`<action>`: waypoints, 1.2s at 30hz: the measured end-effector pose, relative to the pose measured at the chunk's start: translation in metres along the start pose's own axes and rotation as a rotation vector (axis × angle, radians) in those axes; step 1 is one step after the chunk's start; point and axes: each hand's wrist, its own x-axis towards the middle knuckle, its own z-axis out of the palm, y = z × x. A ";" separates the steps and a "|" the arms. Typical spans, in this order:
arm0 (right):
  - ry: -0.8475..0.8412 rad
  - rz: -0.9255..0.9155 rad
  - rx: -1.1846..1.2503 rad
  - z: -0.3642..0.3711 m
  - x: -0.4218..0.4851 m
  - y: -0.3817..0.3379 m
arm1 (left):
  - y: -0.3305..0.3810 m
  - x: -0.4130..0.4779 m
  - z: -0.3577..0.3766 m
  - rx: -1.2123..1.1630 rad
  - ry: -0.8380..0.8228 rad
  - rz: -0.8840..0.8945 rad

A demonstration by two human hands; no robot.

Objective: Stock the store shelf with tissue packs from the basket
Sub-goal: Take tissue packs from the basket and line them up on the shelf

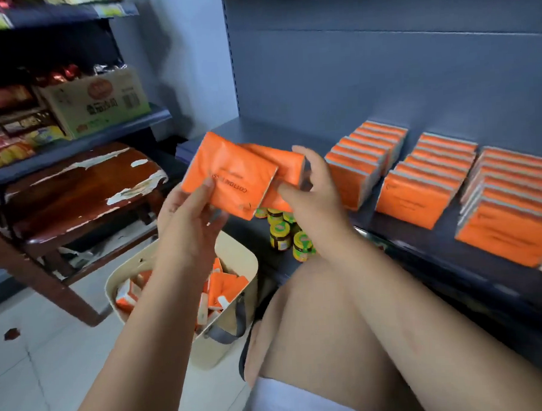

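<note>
My left hand (189, 218) grips an orange tissue pack (231, 173) by its near corner, thumb on its printed face. My right hand (312, 188) holds a second orange tissue pack (280, 164), which lies partly behind the first. Both packs hover above the beige basket (234, 253) on the floor, where several more orange packs (223, 288) lie jumbled. To the right, the dark grey shelf (420, 239) carries three rows of orange packs standing on edge (364, 161), (427, 180), (512, 207).
Small yellow-lidded jars (283, 232) stand on the lower shelf behind the basket. A worn brown wooden stool (76, 195) sits at the left under a shelf with a cardboard box (97, 101) and snacks. My bare knee (314, 312) is beside the basket. White tiled floor (38, 371) lies at the lower left.
</note>
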 end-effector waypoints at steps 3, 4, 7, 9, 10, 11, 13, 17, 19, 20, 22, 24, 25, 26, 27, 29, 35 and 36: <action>0.062 -0.021 -0.071 -0.046 -0.004 -0.011 | -0.003 -0.005 0.034 0.045 -0.150 0.027; 0.070 -0.019 -0.079 -0.064 -0.006 -0.014 | -0.004 -0.007 0.045 0.056 -0.193 0.021; 0.119 0.028 -0.088 -0.117 -0.010 -0.027 | -0.008 -0.015 0.079 0.093 -0.306 -0.016; 0.166 0.049 -0.105 -0.150 -0.015 -0.037 | -0.011 -0.022 0.104 0.112 -0.366 -0.021; 0.172 0.050 -0.126 -0.166 -0.018 -0.040 | -0.013 -0.025 0.115 0.121 -0.392 -0.018; 0.168 0.044 -0.154 -0.180 -0.021 -0.042 | -0.017 -0.028 0.125 0.126 -0.416 -0.015; 0.161 0.040 -0.209 -0.204 -0.025 -0.042 | -0.025 -0.032 0.141 0.143 -0.460 -0.010; 0.210 0.051 -0.306 -0.234 -0.029 -0.032 | -0.048 -0.033 0.162 0.190 -0.531 0.020; 0.255 0.066 -0.354 -0.240 -0.025 -0.032 | -0.054 -0.027 0.167 0.218 -0.563 0.051; 0.269 0.065 -0.376 -0.243 -0.022 -0.032 | -0.057 -0.023 0.168 0.230 -0.576 0.067; 0.293 0.049 -0.421 -0.251 -0.016 -0.031 | -0.063 -0.012 0.167 0.240 -0.589 0.086; 0.304 0.038 -0.490 -0.260 -0.012 -0.035 | -0.068 -0.004 0.170 0.223 -0.574 0.093; 0.305 0.032 -0.541 -0.265 -0.012 -0.037 | -0.070 -0.001 0.173 0.204 -0.560 0.104; 0.307 0.031 -0.591 -0.269 -0.012 -0.040 | -0.072 0.001 0.177 0.176 -0.549 0.115; 0.313 0.033 -0.630 -0.274 -0.011 -0.041 | -0.075 0.003 0.182 0.153 -0.543 0.127; 0.320 0.038 -0.630 -0.281 -0.010 -0.043 | -0.080 0.004 0.195 0.157 -0.561 0.163; 0.366 0.051 -0.711 -0.299 -0.014 -0.048 | -0.101 -0.001 0.220 0.401 -0.772 0.320; 0.374 0.056 -0.735 -0.302 -0.016 -0.048 | -0.103 0.000 0.222 0.432 -0.797 0.336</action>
